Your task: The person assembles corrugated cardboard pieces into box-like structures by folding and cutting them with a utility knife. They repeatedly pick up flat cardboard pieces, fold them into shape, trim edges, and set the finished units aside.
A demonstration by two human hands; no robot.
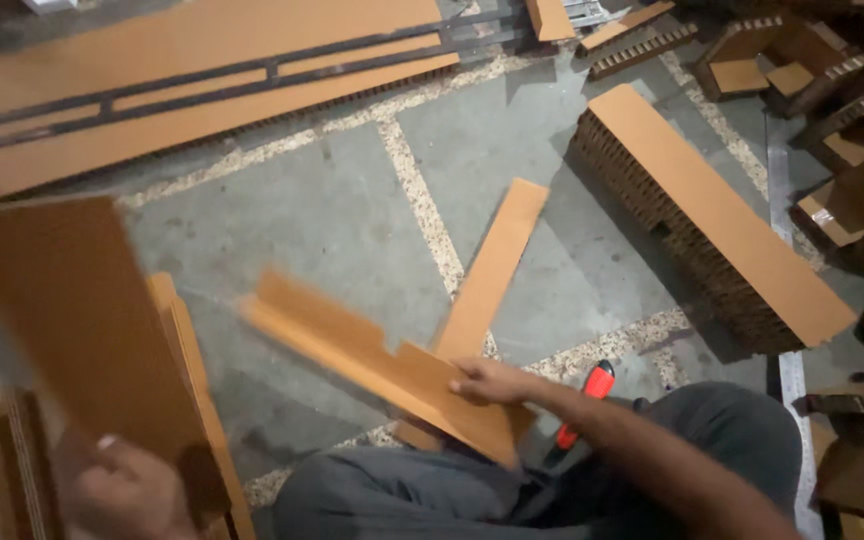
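Two cardboard pieces are held over the grey floor [332, 210]: a broad cardboard panel [72, 320] is gripped at its lower edge by the left hand [127, 490], and a notched cardboard strip [372, 365] is pinched near its end by the right hand [492, 382]. Both are judged light, stiff and easily creased. No containers are seen.

My right hand [487, 382] gripping a notched cardboard strip [372, 360] at centre, my left hand [122, 490] at 7 o'clock holding a blurred cardboard panel [72, 320], honeycomb cardboard block [712, 215] at 2 o'clock, red-handled tool [592, 390] beside my knee.
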